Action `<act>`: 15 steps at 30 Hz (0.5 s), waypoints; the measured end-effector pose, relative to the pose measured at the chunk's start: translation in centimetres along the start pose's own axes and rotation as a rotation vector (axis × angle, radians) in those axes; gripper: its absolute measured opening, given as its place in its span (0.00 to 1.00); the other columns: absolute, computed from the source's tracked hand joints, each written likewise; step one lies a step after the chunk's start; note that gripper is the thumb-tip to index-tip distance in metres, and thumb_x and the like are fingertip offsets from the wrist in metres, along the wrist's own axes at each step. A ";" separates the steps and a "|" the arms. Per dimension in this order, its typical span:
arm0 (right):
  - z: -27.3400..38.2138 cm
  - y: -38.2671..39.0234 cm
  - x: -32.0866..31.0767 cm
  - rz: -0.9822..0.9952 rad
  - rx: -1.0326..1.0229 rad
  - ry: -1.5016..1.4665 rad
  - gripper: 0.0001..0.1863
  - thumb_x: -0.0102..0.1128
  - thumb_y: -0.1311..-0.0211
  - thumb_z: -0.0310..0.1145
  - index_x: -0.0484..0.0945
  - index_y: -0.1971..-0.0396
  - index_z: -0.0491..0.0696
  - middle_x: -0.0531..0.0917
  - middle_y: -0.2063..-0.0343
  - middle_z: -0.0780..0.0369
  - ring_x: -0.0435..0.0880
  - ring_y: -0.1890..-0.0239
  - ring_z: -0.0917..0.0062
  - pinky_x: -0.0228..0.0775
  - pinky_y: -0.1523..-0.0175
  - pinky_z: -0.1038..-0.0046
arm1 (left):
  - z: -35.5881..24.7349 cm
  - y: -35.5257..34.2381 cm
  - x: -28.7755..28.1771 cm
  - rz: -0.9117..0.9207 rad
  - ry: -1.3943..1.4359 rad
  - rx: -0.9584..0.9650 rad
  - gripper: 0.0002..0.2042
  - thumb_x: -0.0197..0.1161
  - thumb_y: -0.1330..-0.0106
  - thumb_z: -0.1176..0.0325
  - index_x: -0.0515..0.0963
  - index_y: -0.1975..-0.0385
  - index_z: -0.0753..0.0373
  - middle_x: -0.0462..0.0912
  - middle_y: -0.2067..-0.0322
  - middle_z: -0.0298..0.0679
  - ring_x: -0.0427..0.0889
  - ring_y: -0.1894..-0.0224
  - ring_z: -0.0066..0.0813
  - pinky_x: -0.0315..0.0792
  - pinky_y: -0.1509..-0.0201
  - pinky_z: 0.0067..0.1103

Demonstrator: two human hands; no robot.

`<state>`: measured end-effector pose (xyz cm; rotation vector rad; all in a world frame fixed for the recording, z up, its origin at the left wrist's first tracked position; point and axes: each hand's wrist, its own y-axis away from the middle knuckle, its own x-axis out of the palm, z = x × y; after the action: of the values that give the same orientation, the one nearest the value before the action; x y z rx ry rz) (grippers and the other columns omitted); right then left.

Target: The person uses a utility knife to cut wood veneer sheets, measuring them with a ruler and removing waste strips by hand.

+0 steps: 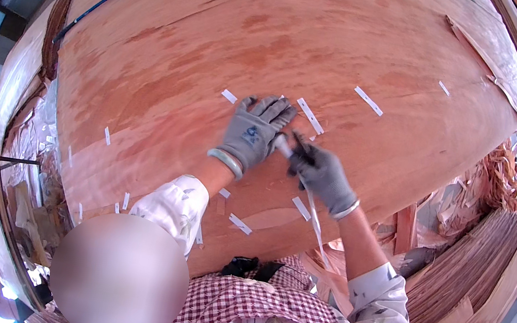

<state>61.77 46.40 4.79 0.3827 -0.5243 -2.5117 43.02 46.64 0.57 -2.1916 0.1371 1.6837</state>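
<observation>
One broad sheet of reddish wood veneer [278, 47] filled most of the view, lying flat on a stack, with a blue line running across its upper left. Stacks of veneer strips [484, 256] sat low at the right, well apart from the hands, and torn scraps lay along the left edge.

Several short white tape pieces [368, 100] were stuck here and there on the sheet. The left hand [254, 132], in a grey glove, lay spread and pressed flat on the veneer, fingers fanned toward the far side. Just beside it, the right hand [322, 173], also gloved, was closed in a pinch on a narrow white tape strip [314, 220]; the strip's upper end sat between the two hands at the sheet's near middle, and its tail trailed down toward the person's checked apron [248, 298].

By my judgement the tape was very light, limp and sticky on one face, prone to curl or cling to the gloves, so best held by its free end and kept taut. The veneer looked thin and brittle, likely to split along the grain if lifted by one corner.
</observation>
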 end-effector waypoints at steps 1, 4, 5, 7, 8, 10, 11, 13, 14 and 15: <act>-0.8 -0.5 -1.4 -0.051 0.000 -0.092 0.08 0.55 0.39 0.31 0.73 0.67 0.41 0.77 0.82 0.62 0.77 0.82 0.82 0.67 0.80 0.78 | -0.2 -0.2 -0.3 -0.008 0.016 0.003 0.25 0.59 0.44 0.59 0.70 0.44 0.56 0.69 0.42 0.38 0.65 0.39 0.35 0.55 0.36 0.37; -1.7 -1.5 -4.4 -0.135 0.044 -0.107 0.08 0.55 0.41 0.30 0.70 0.66 0.41 0.77 0.81 0.62 0.75 0.82 0.81 0.66 0.80 0.78 | -1.5 -0.2 -0.1 -0.072 0.023 -0.007 0.25 0.58 0.43 0.60 0.70 0.44 0.59 0.70 0.42 0.39 0.65 0.38 0.36 0.54 0.35 0.37; -2.2 -1.8 -4.8 -0.149 0.040 -0.082 0.08 0.55 0.41 0.29 0.70 0.66 0.41 0.77 0.81 0.62 0.75 0.83 0.81 0.67 0.79 0.78 | -2.1 0.1 0.1 -0.100 0.018 -0.012 0.25 0.58 0.42 0.60 0.69 0.44 0.60 0.70 0.43 0.39 0.64 0.38 0.36 0.54 0.34 0.37; -2.5 -2.1 -5.0 -0.160 0.039 -0.058 0.11 0.58 0.44 0.30 0.68 0.66 0.41 0.77 0.81 0.60 0.75 0.83 0.79 0.67 0.78 0.76 | -3.8 0.6 0.8 -0.075 0.076 0.080 0.25 0.58 0.42 0.59 0.69 0.44 0.61 0.70 0.43 0.39 0.64 0.37 0.36 0.52 0.33 0.36; -2.4 -2.1 -4.9 -0.179 0.052 -0.008 0.11 0.58 0.44 0.30 0.68 0.66 0.41 0.77 0.81 0.60 0.75 0.83 0.79 0.67 0.78 0.75 | -4.6 0.8 1.3 -0.062 0.107 0.126 0.25 0.58 0.42 0.59 0.69 0.45 0.62 0.70 0.43 0.39 0.63 0.37 0.36 0.52 0.33 0.36; -2.0 -1.5 -4.6 -0.215 0.079 0.090 0.12 0.59 0.45 0.30 0.68 0.67 0.40 0.77 0.81 0.59 0.76 0.83 0.78 0.68 0.78 0.75 | -5.4 0.8 1.8 -0.048 0.161 0.110 0.26 0.60 0.43 0.59 0.70 0.45 0.60 0.70 0.43 0.39 0.64 0.38 0.36 0.52 0.33 0.36; -0.9 -0.9 -4.5 -0.247 0.111 0.129 0.12 0.60 0.45 0.32 0.69 0.70 0.40 0.78 0.82 0.58 0.76 0.83 0.77 0.68 0.78 0.75 | -5.5 0.7 1.7 -0.030 0.167 0.101 0.26 0.60 0.44 0.59 0.70 0.45 0.60 0.70 0.43 0.39 0.65 0.39 0.36 0.53 0.34 0.36; -1.8 -0.2 -5.1 -0.182 0.101 0.150 0.11 0.59 0.44 0.32 0.71 0.71 0.39 0.78 0.82 0.60 0.76 0.83 0.78 0.68 0.78 0.75 | -5.6 0.4 1.5 -0.010 0.166 0.091 0.26 0.61 0.45 0.58 0.70 0.45 0.59 0.70 0.43 0.38 0.65 0.39 0.36 0.53 0.34 0.36; -2.1 0.2 -5.1 -0.148 0.094 0.160 0.11 0.59 0.43 0.32 0.71 0.71 0.39 0.78 0.83 0.60 0.77 0.83 0.79 0.68 0.78 0.76 | -5.7 0.3 1.4 -0.006 0.158 0.088 0.26 0.61 0.45 0.58 0.70 0.45 0.58 0.70 0.43 0.39 0.66 0.39 0.36 0.53 0.34 0.36; -2.4 1.0 -4.6 -0.094 0.095 0.106 0.10 0.58 0.42 0.32 0.72 0.71 0.39 0.77 0.83 0.61 0.76 0.84 0.80 0.68 0.79 0.77 | -5.7 0.3 1.3 -0.003 0.150 0.085 0.26 0.62 0.45 0.58 0.71 0.45 0.58 0.71 0.44 0.39 0.66 0.40 0.35 0.54 0.35 0.36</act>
<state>66.86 47.56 3.85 0.5856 -0.5978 -2.5457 48.48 44.61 0.49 -2.2519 0.2403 1.4825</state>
